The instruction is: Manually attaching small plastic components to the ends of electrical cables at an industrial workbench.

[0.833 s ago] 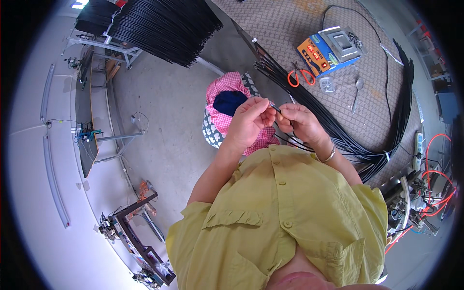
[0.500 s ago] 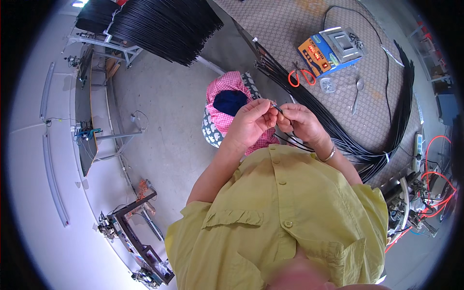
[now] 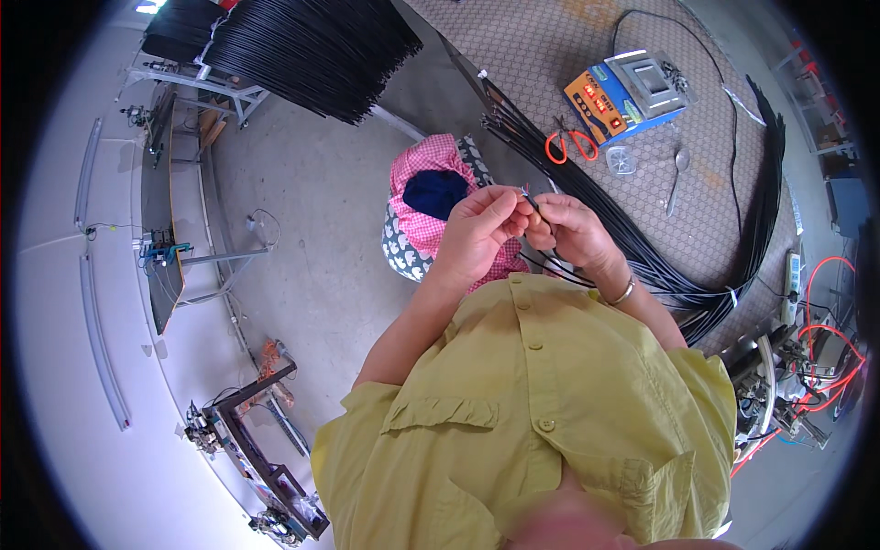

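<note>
Both my hands meet in front of my chest at the end of a black cable (image 3: 531,201). Fine wire strands with a reddish tint stick out of its tip. My right hand (image 3: 577,229) pinches the cable just below that tip. My left hand (image 3: 483,227) is closed close beside it, thumb against forefinger; what lies between those fingertips is too small to make out. More black cables (image 3: 561,269) run beneath my right wrist toward a long bundle (image 3: 632,247) on the table.
On the patterned table (image 3: 541,55) are orange-handled scissors (image 3: 572,147), a small clear dish (image 3: 621,160), a spoon (image 3: 678,181) and a blue-orange box (image 3: 605,101) bearing a metal unit (image 3: 653,82). Pink checked cloth (image 3: 417,215) lies left of my hands. Black cables (image 3: 312,50) hang on a rack.
My fingers have shifted slightly at the cable end, and the tip with its wire strands now shows more clearly. The other things have stayed in place.
</note>
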`<state>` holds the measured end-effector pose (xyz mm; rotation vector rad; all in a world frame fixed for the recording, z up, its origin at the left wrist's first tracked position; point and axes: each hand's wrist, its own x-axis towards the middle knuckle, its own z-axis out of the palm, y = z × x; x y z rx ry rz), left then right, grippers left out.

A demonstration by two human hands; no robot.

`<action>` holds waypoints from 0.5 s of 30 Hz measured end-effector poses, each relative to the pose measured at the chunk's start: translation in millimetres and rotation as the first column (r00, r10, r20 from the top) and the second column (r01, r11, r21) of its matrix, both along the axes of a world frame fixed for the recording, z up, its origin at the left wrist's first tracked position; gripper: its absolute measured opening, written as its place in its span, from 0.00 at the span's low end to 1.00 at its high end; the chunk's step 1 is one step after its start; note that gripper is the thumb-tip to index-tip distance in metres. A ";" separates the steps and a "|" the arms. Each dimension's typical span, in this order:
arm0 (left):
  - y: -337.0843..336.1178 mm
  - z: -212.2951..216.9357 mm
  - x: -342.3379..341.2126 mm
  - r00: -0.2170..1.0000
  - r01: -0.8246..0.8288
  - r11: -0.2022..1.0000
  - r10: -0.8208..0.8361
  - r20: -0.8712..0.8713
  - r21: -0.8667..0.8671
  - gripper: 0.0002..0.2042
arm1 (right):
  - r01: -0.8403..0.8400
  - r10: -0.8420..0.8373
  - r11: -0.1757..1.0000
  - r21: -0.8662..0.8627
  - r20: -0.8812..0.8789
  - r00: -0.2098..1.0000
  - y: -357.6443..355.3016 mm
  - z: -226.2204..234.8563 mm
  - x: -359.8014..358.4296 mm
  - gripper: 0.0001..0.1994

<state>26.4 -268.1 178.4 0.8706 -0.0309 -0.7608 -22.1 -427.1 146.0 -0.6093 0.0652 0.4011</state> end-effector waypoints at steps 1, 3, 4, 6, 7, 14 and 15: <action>0.1 0.5 0.7 1.000 0.010 1.000 -0.011 -0.008 -0.019 0.07 | -0.003 0.003 1.000 0.003 0.001 1.000 -0.1 -0.9 0.0 0.11; 0.2 1.0 3.5 0.999 0.031 0.998 -0.032 -0.022 -0.057 0.07 | -0.012 0.012 1.000 0.000 0.006 1.000 0.2 -2.6 -0.3 0.11; 0.7 1.1 4.7 0.999 0.034 0.998 -0.036 -0.034 -0.046 0.08 | -0.017 0.017 1.000 -0.005 0.009 1.000 0.5 -3.4 -0.3 0.11; 1.6 1.2 6.7 0.997 0.042 0.999 -0.044 -0.058 -0.026 0.08 | -0.026 0.026 1.000 -0.008 0.015 1.000 1.0 -3.6 -0.1 0.11; 2.0 1.5 7.6 0.997 0.047 0.999 -0.048 -0.060 -0.017 0.08 | -0.030 0.030 1.000 -0.006 0.017 0.999 1.4 -3.6 -0.1 0.11; 4.5 0.6 12.9 0.992 0.095 0.995 -0.095 -0.088 -0.004 0.08 | -0.041 0.041 0.999 -0.010 0.031 0.999 2.3 -5.5 -0.5 0.11; 4.7 0.2 13.2 0.990 0.104 0.994 -0.105 -0.096 -0.014 0.08 | -0.039 0.039 0.999 -0.015 0.035 0.999 2.4 -5.0 -0.6 0.11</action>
